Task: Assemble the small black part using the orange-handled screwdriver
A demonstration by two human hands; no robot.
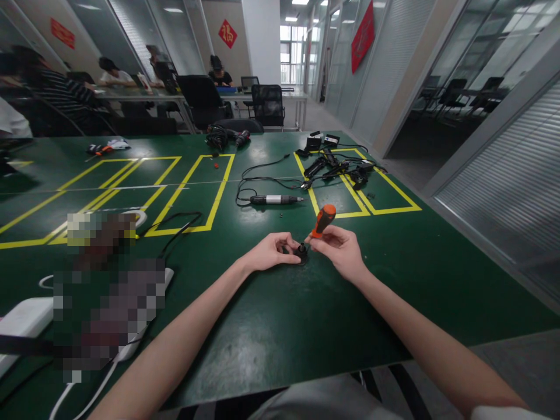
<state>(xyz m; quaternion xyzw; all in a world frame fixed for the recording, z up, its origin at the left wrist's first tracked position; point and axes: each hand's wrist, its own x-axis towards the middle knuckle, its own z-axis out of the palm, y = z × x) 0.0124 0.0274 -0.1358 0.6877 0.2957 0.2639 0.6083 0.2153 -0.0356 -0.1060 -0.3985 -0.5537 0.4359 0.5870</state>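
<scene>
Right fingers (338, 232) grip an orange-and-black screwdriver (324, 220); left fingers (286, 258), just beside them, hold a small black part (301, 253) over the green table (297, 326).

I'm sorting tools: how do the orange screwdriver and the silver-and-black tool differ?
The screwdriver tilts in the right hand; the silver-and-black tool lies flat on the table. The screwdriver shows orange; the silver-and-black tool shows none. Both are partly black.
</scene>
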